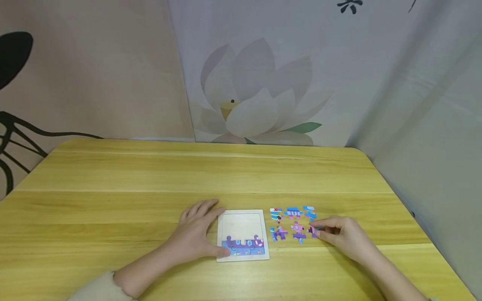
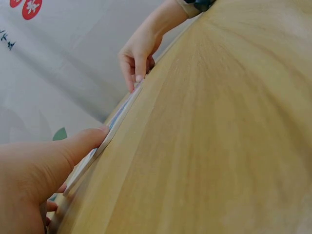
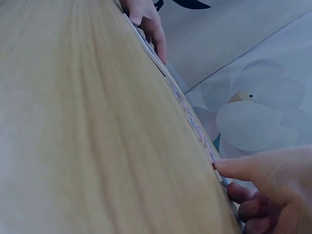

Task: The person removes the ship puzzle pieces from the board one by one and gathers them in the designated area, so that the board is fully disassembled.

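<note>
A square white puzzle tray (image 1: 241, 223) lies on the table, its lower part filled with joined blue and purple pieces (image 1: 244, 247). My left hand (image 1: 193, 236) spans the tray's left side with fingers spread, the thumb on the near left corner and the index finger by the far one. In the left wrist view that thumb (image 2: 90, 141) presses on the tray's edge. To the right, my right hand (image 1: 344, 235) pinches a purple and pink puzzle piece (image 1: 311, 231) between thumb and fingertips, low at the tabletop. The fingers partly hide this piece.
Several loose puzzle pieces lie in two rows between tray and right hand, among them a blue one with windows (image 1: 293, 212) and a pink and purple one (image 1: 297, 227). A wooden table (image 1: 150, 175) carries everything. Curtains (image 1: 113, 71) hang behind it, and a black chair (image 1: 15, 129) stands left.
</note>
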### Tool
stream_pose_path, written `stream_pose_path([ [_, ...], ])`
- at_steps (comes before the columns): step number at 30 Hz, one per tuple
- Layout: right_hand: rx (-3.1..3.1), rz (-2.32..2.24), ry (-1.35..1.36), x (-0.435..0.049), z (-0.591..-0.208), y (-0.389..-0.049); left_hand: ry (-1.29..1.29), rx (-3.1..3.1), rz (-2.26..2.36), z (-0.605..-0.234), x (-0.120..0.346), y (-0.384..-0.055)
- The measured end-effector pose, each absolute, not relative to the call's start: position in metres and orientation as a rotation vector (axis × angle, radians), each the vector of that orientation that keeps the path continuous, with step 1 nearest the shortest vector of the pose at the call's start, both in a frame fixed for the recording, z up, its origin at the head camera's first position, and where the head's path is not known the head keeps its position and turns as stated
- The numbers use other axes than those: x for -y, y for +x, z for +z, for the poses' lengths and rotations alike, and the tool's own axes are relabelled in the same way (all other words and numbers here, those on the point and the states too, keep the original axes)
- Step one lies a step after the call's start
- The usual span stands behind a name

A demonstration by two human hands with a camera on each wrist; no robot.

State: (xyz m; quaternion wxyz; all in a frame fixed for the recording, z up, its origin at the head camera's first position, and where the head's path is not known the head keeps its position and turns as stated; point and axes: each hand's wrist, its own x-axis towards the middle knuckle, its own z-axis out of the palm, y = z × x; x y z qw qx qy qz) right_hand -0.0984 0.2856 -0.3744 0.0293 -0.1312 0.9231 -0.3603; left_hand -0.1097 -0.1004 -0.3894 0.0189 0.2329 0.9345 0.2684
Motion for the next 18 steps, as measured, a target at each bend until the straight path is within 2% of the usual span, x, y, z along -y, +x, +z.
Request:
stream_pose_path([
  [18, -2.961, -1.144, -0.494, -0.2781, -0.3724, -0.0931, 0.726, -2.911, 0.811, -0.3913, 0.1008, -0.1102],
])
